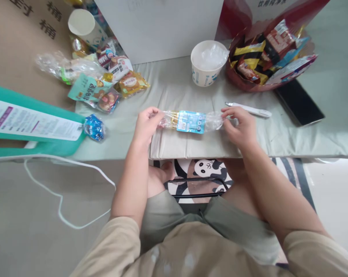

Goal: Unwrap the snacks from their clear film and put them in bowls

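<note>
surface: grey-green folded cloth (191, 144) laid over the floor, white box wall behind, so not much depth to play with

left side: teal box (32, 127) plus a loose snack pile (104, 84), fairly crowded there

left hand (146, 125): fingers pinched on one twisted end of the clear snack packet (191, 122)

packet: stretched level between both hands, just above the cloth's front edge

right hand (238, 125): pinching the other end

step: looks like gripping the ends, ready to pull or tear; needs a firm outward tug

right side: paper cup (207, 63), white pen (248, 109), red snack bag (266, 54), black phone (299, 102), all close by
</note>
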`<state>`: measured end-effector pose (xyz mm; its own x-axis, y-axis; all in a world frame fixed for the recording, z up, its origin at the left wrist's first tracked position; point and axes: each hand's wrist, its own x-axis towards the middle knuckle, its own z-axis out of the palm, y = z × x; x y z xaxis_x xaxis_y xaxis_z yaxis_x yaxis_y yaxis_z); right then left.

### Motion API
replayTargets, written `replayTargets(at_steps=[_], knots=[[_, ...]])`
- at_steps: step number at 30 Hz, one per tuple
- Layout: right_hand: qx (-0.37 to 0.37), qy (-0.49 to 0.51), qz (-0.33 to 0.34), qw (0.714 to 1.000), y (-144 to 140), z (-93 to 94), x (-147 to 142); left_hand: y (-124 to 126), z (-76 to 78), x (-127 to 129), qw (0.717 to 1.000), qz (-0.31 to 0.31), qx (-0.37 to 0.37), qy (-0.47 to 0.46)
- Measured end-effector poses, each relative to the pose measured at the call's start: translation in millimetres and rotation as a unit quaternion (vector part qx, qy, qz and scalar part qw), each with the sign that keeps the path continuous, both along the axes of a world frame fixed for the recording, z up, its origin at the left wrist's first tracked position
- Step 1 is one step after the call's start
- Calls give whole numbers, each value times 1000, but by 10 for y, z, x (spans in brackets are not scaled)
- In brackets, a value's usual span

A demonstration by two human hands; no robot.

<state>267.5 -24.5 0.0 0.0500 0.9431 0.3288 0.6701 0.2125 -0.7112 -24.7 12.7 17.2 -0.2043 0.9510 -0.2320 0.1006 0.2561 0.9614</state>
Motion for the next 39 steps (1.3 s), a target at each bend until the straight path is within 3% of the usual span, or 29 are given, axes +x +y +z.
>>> replayTargets(at_steps=[3,5,8,10,14,17,19,21,24,26,28,30,33,36,39], knots=[[36,-24,-119,992,27,2,133,1,-2,-88,993,11,65,95],[52,-23,-128,990,46,12,112,-22,32,-118,976,-43,138,163],[27,-45,7,999,63,51,-51,-93,134,-104,945,-160,186,217],[9,-72,90,993,53,106,-148,-165,229,-85,927,-189,219,238],[38,-87,157,983,-73,301,-132,-351,474,-98,901,-230,260,259],[30,-68,256,964,-215,435,-52,-473,635,-96,881,-326,216,265],[-43,-90,339,936,-286,474,-52,-516,677,-62,860,-413,135,266],[-142,-156,372,904,-323,469,-99,-525,654,-8,845,-450,56,283],[-213,-270,281,896,-325,413,-199,-495,542,77,859,-346,83,368],[-198,-298,188,915,-305,366,-249,-459,458,111,849,-293,138,418],[-159,-275,144,937,-282,319,-284,-416,388,113,840,-300,147,427],[-103,-230,157,955,-264,272,-320,-369,333,89,853,-304,130,405],[-29,-195,205,959,-252,198,-401,-300,258,63,883,-262,111,373],[-13,-217,211,953,-244,128,-506,-243,199,112,939,-195,70,273],[-27,-229,202,952,-217,86,-593,-203,211,211,989,-145,-29,32]])
